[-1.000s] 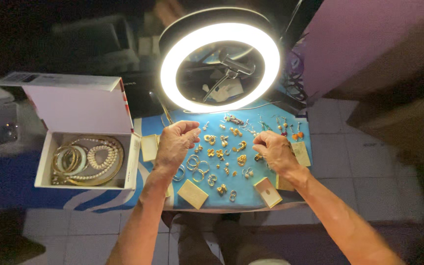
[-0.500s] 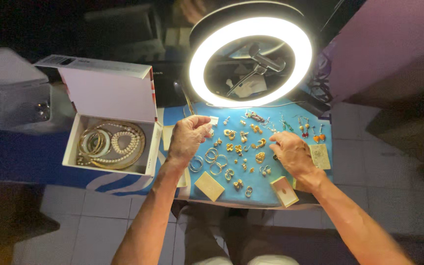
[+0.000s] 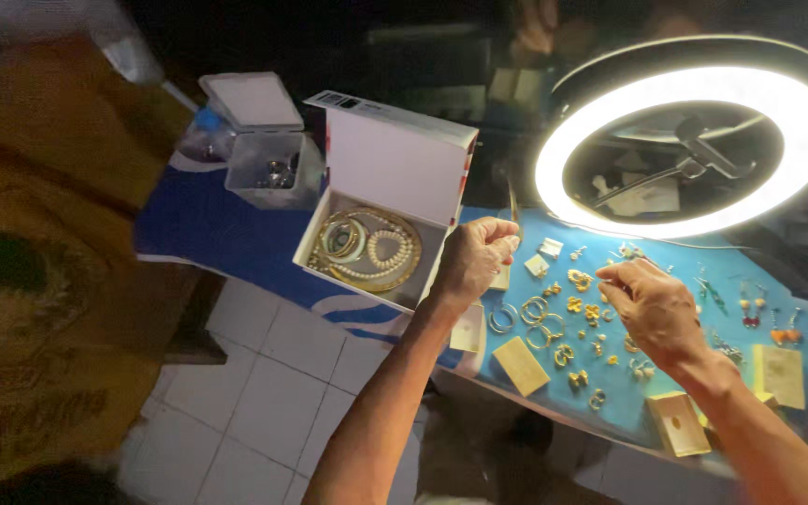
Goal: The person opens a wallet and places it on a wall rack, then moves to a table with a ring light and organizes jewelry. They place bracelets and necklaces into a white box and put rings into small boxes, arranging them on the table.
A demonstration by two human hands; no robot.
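Gold metal glints everywhere on the blue cloth-covered surface (image 3: 797, 309): smooth hoop earrings (image 3: 535, 313), small knotted studs (image 3: 580, 279) and dangling drop earrings (image 3: 750, 309) lie scattered under a glowing ring light (image 3: 554, 178). The left hand (image 3: 474, 262) hovers at the near corner of an open white cardboard box (image 3: 395, 159), its fingers curled into a loose fist; whether that grip pinches anything cannot be told. Inside the box lie coiled pearl strands (image 3: 387, 252) and thin gold bangles (image 3: 343, 238). The right hand (image 3: 656, 309) hangs over the studs, thumb and forefinger drawn together in a closed grip, though anything between them is too small to make out. Flat tan cardboard cards (image 3: 519, 365) rest near the front edge of the cloth. Beyond the box stands a clear plastic container (image 3: 273, 168) with its square lid raised. Pale square floor tiles (image 3: 264, 393) show below.
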